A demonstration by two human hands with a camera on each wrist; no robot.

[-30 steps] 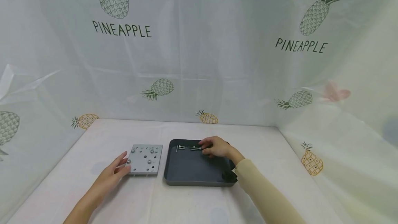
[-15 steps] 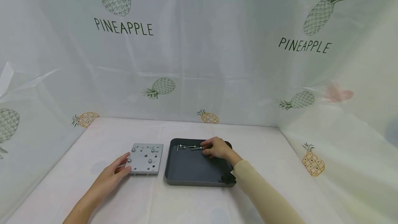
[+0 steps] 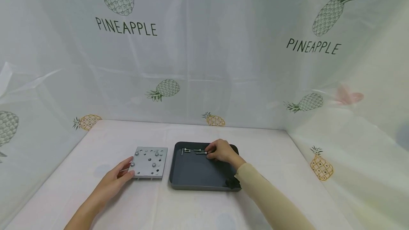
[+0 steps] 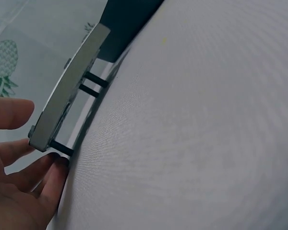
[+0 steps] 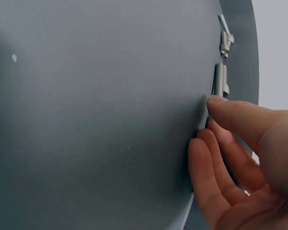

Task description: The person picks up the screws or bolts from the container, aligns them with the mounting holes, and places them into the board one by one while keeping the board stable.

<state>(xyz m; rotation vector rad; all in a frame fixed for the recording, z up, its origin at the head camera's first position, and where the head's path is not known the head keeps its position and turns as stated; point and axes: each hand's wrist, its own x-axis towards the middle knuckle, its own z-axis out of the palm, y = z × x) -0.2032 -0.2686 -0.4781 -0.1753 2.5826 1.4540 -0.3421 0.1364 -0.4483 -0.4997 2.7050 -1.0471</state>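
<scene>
Fingers of the right hand point(image 3: 223, 152) curled over the gray tray point(image 3: 198, 173), whether gripping could not be told; those of the left hand point(image 3: 114, 181) rested loosely spread against the plate point(image 3: 144, 168). Nearest the right hand, a screw point(image 3: 200, 153) lay immediately left of the fingertips, long axis pointing toward them.

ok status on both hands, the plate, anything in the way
Left hand at the metal plate, left edge; pegs showing beneath. Right hand at a bolt in the dark tray, grip unclear. Other bolts lying close by.
</scene>
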